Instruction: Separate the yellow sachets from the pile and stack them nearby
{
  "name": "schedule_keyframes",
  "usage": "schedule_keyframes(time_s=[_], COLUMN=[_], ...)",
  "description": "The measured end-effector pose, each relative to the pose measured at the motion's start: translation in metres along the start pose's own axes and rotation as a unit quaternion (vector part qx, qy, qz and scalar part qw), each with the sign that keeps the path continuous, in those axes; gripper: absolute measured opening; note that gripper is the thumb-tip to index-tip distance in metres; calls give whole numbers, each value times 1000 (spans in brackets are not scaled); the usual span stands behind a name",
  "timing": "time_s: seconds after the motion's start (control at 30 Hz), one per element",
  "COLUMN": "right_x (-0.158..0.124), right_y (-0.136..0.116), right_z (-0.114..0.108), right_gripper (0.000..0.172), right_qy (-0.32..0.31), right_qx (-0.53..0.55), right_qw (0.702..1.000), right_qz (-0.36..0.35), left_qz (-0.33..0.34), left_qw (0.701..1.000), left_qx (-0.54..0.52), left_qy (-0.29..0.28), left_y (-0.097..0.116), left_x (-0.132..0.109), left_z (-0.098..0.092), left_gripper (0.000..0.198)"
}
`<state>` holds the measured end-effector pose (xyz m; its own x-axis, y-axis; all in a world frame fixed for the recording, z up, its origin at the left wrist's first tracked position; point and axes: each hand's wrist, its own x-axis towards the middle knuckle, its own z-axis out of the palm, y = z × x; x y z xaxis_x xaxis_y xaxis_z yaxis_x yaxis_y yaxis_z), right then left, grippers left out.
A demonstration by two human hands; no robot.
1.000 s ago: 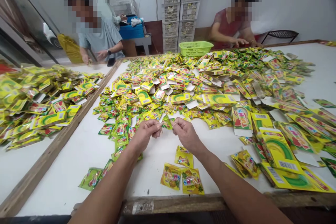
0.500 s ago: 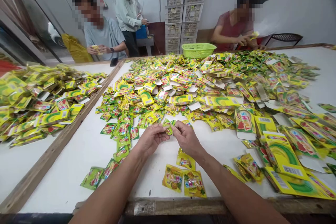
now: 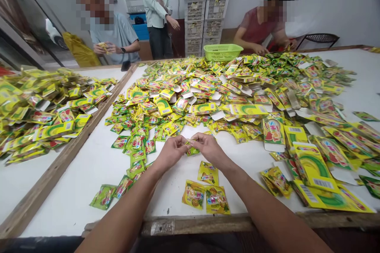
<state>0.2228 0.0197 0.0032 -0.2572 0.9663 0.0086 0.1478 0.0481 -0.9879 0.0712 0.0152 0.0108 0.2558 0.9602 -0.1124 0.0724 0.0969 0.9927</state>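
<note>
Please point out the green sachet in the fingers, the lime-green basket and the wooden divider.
Green sachet (image 3: 194, 151), head view: exposed lower part.
Lime-green basket (image 3: 222, 55), head view: front wall.
Wooden divider (image 3: 70, 150), head view: top face, mid-length.

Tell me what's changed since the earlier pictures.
The left hand and right hand have drawn closer together, both still pinching the green packet. The standing co-worker moved rightward; the one in light blue now holds up a yellow item. The three front yellow packets and green basket stayed put.
</note>
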Motion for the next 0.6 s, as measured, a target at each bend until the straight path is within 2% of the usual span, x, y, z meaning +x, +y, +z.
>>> schedule_keyframes(time_s=[0.13,0.2,0.3,0.37,0.4,0.47,0.6], right_x=[-6,-7,-4,-2,-2,-2,-4], right_y=[-7,-9,-8,-6,-6,-6,-7], right_z=[2,3,3,2,1,1,-2], right_gripper=[17,17,24,30,32,33,30], right_qy=[98,127,106,69,51,32,38], right_qx=[-70,-32,141,231,243,196,28], right_qw=[990,989,984,969,966,978,998], right_qz=[-70,-73,6,58,69,68,48], left_qz=[-24,-62,-101,-93,-82,-58,-26], left_qw=[999,991,970,969,974,987,997], left_qx=[-43,-119,-221,-228,-209,-146,-62], left_qy=[-12,4,12,14,19,32,34], left_y=[1,3,6,5,3,-1,-5], left_x=[0,0,1,1,2,3,2], left_z=[2,4,6,6,5,3,-2], left_gripper=[28,34,39,38,38,35,40])
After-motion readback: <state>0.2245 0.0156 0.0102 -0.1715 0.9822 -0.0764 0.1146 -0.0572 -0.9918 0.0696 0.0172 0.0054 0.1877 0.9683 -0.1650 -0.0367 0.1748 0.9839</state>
